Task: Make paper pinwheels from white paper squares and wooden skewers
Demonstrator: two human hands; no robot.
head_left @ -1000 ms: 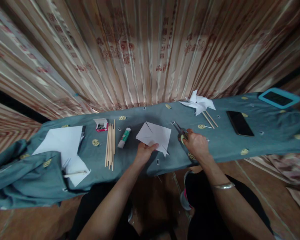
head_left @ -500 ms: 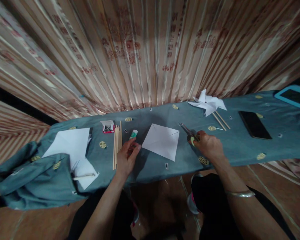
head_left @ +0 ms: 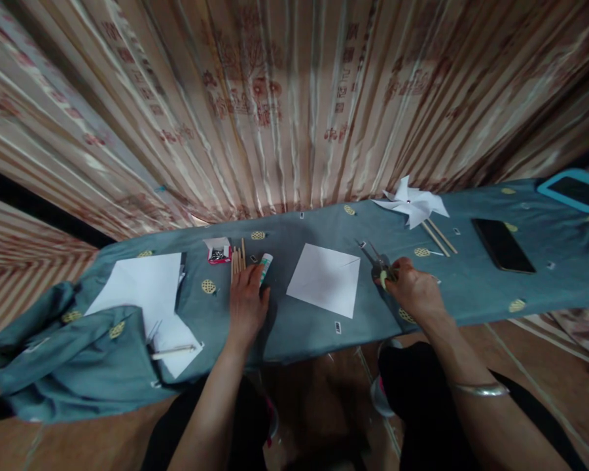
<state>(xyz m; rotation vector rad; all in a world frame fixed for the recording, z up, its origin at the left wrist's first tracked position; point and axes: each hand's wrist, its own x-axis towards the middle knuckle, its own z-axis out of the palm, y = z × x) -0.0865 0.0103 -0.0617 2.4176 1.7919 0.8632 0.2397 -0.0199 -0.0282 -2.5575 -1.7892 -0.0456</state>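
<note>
My right hand (head_left: pixel 415 286) grips a pair of scissors (head_left: pixel 385 269) by its yellow-green handles, the blades slightly apart and pointing away from me. Left of the blades, a square white paper (head_left: pixel 325 280) lies flat with a cut line running in from its upper right corner. My left hand (head_left: pixel 248 304) rests over the lower part of a bundle of wooden sticks (head_left: pixel 238 259), fingers extended and thumb apart. A green-and-white glue stick (head_left: pixel 266 267) lies beside its fingertips.
A small open box of pins (head_left: pixel 218 254) sits beside the sticks. White paper sheets (head_left: pixel 142 281) lie on the left near bunched cloth (head_left: pixel 78 366). Paper pinwheels (head_left: pixel 412 203), a black phone (head_left: pixel 503 245) and a blue-framed tablet (head_left: pixel 576 190) are on the right.
My left hand has moved left, off the paper's left corner and onto the sticks. The scissors stay in my right hand, their blades now spread further. The view has shifted slightly.
</note>
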